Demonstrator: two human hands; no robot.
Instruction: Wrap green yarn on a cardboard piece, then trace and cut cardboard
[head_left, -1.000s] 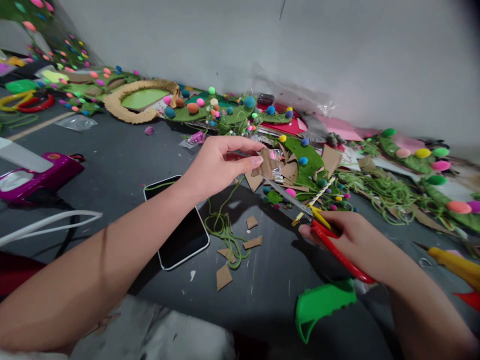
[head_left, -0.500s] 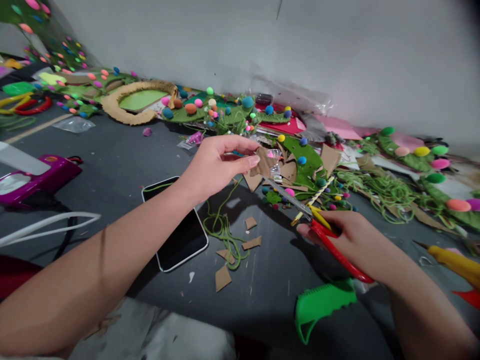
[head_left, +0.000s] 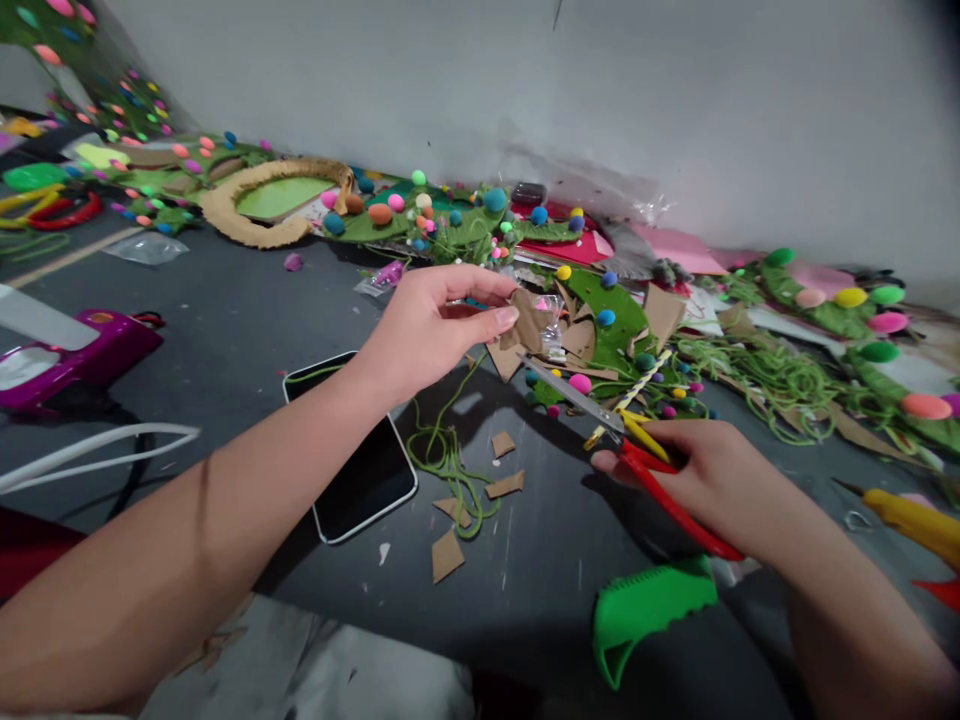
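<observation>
My left hand (head_left: 431,325) pinches a small brown cardboard piece (head_left: 528,322) between thumb and fingers, above the dark table. My right hand (head_left: 694,470) grips red-and-yellow-handled scissors (head_left: 626,440), whose blades point up-left toward the cardboard, just below it. Several cut cardboard scraps (head_left: 480,500) lie on the table under the hands, beside a tangle of green yarn (head_left: 446,460).
A black phone (head_left: 352,465) lies by my left forearm. A green plastic tool (head_left: 645,610) sits near the front edge, a yellow tool (head_left: 911,515) at right, a magenta device (head_left: 75,355) at left. Green felt, pom-poms and a cardboard ring (head_left: 255,200) crowd the back along the wall.
The scissors' blades have dropped slightly away from the cardboard piece. My left hand has turned the piece a little. Otherwise little has moved.
</observation>
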